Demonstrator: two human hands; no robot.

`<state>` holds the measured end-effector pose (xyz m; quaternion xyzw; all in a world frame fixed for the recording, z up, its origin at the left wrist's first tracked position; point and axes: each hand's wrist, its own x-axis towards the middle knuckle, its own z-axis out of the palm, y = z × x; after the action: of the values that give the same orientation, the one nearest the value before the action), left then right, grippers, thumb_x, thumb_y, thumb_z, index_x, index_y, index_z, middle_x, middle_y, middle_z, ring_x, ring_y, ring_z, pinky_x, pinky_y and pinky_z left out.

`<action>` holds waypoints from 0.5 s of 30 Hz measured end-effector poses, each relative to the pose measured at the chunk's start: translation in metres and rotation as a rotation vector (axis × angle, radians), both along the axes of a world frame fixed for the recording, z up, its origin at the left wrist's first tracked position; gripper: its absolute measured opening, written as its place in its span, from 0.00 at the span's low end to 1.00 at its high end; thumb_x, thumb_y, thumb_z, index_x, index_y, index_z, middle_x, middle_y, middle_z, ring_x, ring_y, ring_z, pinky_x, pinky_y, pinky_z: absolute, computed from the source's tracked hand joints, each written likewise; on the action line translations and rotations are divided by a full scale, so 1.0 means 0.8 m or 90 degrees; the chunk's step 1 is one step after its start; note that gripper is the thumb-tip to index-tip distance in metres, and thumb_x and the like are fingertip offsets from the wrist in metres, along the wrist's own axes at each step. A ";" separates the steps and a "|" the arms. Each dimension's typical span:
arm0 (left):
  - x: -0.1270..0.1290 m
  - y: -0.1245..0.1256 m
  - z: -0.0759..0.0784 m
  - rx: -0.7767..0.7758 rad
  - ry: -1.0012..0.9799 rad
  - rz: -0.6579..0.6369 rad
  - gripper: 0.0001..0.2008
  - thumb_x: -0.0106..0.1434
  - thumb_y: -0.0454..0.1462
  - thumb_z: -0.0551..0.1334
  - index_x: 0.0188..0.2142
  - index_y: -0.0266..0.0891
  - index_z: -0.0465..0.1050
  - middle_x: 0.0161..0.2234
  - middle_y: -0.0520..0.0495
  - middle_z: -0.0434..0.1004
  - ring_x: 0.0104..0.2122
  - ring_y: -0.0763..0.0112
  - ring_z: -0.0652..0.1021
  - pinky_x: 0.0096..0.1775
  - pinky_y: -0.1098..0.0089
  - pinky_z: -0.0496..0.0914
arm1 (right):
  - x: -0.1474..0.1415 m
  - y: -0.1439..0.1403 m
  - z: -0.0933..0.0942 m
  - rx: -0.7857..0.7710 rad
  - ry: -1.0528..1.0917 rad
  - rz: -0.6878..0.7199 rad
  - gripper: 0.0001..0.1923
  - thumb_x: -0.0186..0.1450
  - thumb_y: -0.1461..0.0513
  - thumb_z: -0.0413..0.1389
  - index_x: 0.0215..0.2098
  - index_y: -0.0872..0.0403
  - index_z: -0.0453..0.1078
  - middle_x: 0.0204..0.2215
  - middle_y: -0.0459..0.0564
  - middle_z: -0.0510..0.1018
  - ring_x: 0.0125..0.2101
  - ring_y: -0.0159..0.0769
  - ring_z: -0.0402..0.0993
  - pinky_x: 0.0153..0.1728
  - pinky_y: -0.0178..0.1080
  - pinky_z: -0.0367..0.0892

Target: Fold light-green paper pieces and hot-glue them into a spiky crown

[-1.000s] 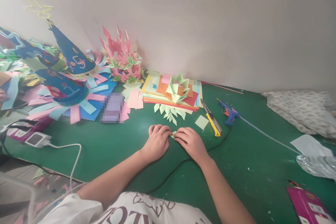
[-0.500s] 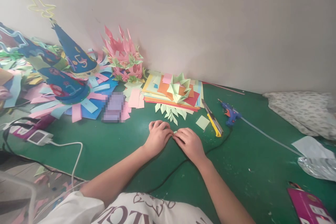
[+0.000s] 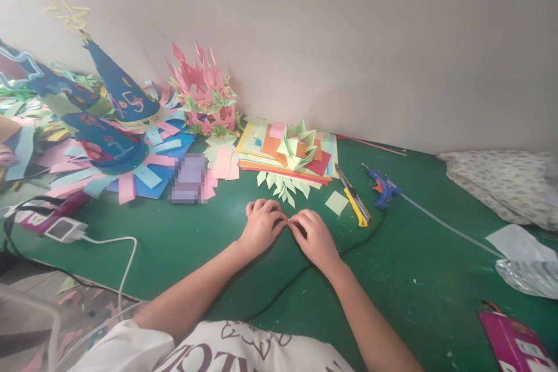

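Observation:
My left hand (image 3: 263, 226) and my right hand (image 3: 315, 237) meet fingertip to fingertip just above the green table (image 3: 196, 267). Both are closed in a pinch on a tiny piece of pale green paper (image 3: 288, 221), mostly hidden by the fingers. Beyond the fingers lie folded pale green paper leaves (image 3: 283, 186). A square of pale green paper (image 3: 337, 203) rests to the right of them, beside a yellow utility knife (image 3: 358, 207). Farther back, a pale green folded-paper crown (image 3: 298, 151) stands on a stack of coloured paper (image 3: 248, 154).
A blue glue gun (image 3: 383, 187) with its black cord lies to the right. Blue cone hats (image 3: 126, 90) and a pink paper crown (image 3: 204, 93) stand at the back left. A power strip (image 3: 47, 218) and white charger (image 3: 66, 229) sit at the left edge.
My fingertips have shifted slightly on the small paper, and less of it shows between them. The other things on the table stay where they were.

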<state>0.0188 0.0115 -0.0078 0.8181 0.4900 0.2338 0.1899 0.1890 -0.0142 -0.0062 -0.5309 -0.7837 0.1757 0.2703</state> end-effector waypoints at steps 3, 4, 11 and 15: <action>0.001 0.000 0.000 -0.010 -0.002 0.007 0.07 0.62 0.39 0.59 0.32 0.45 0.76 0.40 0.50 0.72 0.42 0.64 0.67 0.45 0.57 0.56 | -0.003 0.001 -0.002 -0.002 0.002 -0.025 0.05 0.64 0.66 0.49 0.31 0.53 0.65 0.30 0.50 0.70 0.34 0.39 0.65 0.35 0.41 0.62; 0.001 0.000 0.000 -0.014 -0.001 0.010 0.07 0.62 0.39 0.59 0.32 0.45 0.76 0.40 0.50 0.72 0.42 0.64 0.67 0.45 0.57 0.56 | -0.004 0.001 -0.003 -0.002 0.004 -0.033 0.05 0.63 0.66 0.50 0.30 0.53 0.64 0.30 0.50 0.69 0.34 0.39 0.65 0.35 0.40 0.62; 0.003 0.001 0.001 -0.019 0.017 0.018 0.08 0.63 0.39 0.57 0.32 0.45 0.76 0.40 0.49 0.72 0.42 0.64 0.66 0.44 0.58 0.56 | -0.005 0.004 -0.005 -0.009 0.005 -0.052 0.06 0.62 0.67 0.49 0.28 0.52 0.62 0.28 0.49 0.68 0.32 0.38 0.65 0.33 0.38 0.60; 0.004 0.001 0.000 -0.013 0.019 0.023 0.09 0.63 0.39 0.57 0.31 0.45 0.76 0.40 0.49 0.72 0.42 0.64 0.66 0.44 0.58 0.56 | -0.005 0.006 -0.006 -0.014 0.003 -0.059 0.06 0.60 0.68 0.50 0.27 0.52 0.61 0.27 0.48 0.67 0.32 0.38 0.64 0.33 0.38 0.60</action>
<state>0.0216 0.0124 -0.0075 0.8104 0.5099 0.2201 0.1866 0.1850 -0.0092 -0.0109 -0.5694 -0.7555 0.1727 0.2742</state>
